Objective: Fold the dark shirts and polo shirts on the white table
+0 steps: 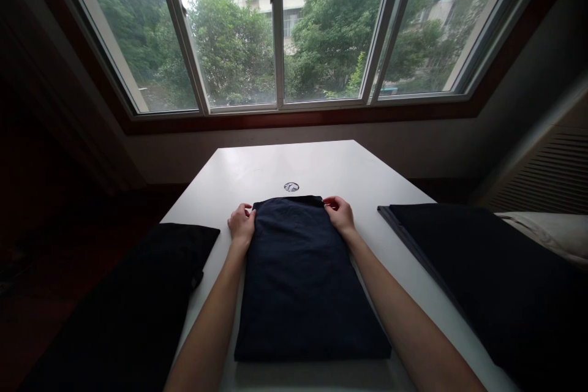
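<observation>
A dark navy folded garment (307,282) lies flat in the middle of the white table, its kind hidden by the folding. At its far left corner, my left hand (241,224) grips the edge with curled fingers. My right hand (339,214) pinches the far right corner between thumb and fingers. The far edge of the cloth runs between both hands, and the near edge lies toward me.
On the white table (285,162), a round sticker or emblem (291,187) sits just beyond the garment. Black cloth (138,300) hangs over the left side. A stack of dark folded cloth (482,275) lies at the right, beside pale fabric (546,229). A window (278,37) stands behind.
</observation>
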`<state>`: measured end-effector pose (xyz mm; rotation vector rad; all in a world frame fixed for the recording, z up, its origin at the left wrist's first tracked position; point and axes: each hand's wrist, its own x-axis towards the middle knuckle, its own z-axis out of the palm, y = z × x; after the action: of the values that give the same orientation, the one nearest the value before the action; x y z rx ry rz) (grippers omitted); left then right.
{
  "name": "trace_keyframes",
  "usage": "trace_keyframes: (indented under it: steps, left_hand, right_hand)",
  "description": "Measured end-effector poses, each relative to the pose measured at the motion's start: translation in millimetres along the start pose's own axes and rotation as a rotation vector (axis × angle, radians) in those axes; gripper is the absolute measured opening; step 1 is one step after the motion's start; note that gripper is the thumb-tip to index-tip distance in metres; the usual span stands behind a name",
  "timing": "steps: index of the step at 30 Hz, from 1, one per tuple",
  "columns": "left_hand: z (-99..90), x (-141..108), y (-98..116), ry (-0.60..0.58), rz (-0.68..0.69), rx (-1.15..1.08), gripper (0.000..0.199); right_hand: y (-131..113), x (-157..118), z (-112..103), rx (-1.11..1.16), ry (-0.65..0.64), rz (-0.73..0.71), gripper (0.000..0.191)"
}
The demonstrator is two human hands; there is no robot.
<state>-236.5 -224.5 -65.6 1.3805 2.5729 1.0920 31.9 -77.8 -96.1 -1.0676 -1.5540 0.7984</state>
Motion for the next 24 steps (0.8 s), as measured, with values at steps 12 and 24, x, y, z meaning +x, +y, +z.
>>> trace_keyframes:
  steps: [12,24]
  left_hand:
    - [-0.4,0,0,-0.001,0.007,-0.006,0.015]
    - [-1.2,1,-2,0.005,-0.003,-0.043,0.015]
  right_hand:
    - [-19,-4,-1,-0.081,0.07,-0.015,0.021]
    - [-189,-53,-24,-0.214,-0.587,-0.467,0.018]
